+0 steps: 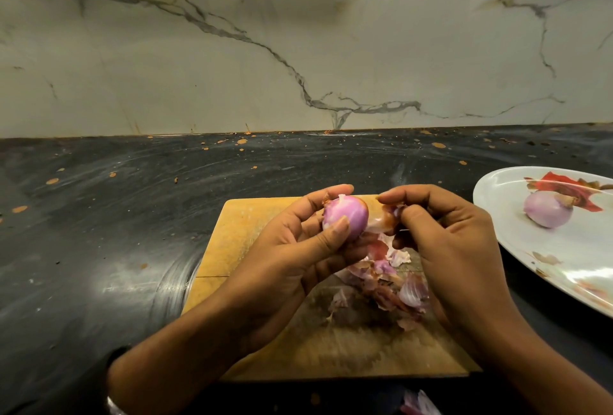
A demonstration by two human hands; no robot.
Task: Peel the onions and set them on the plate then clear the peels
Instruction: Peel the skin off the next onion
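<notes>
Dark counter [116,232], spattered with orange specks, runs the full width under a marble backsplash [298,49].

Wooden cutting board [252,235] at centre, bottom half of frame. Both hands work above it.

White patterned plate [497,195] at 3 o'clock from the board, partly cut by the frame edge. One peeled onion [548,209] already sits on it.

Left hand [295,268]: fingers curled round the onion in hand [345,218], thumb pressed on its front. The onion is held up over the board's far edge, at about 12 o'clock from the peel pile. Mostly bare and glossy pink; a scrap of brown skin clings at the top.

Right hand [444,242]: thumb and forefinger pinch a loose flap of skin [386,220] at 3 o'clock on the onion. Flap looks attached at the base, can't confirm.

Peel pile [384,282] on the board, under and between the hands. One more stray peel [419,405] at 6 o'clock, off the board's near edge.

Step, my read: finishing the peel on onion two. No other unpeeled onions in view.

Next move calls for: pull the flap away toward 3 o'clock while the left hand holds firm, drop it on the pile, strip the top scrap. Then carry the onion to the plate at 3 o'clock. Peel clearing comes after; include the stray at 6.
</notes>
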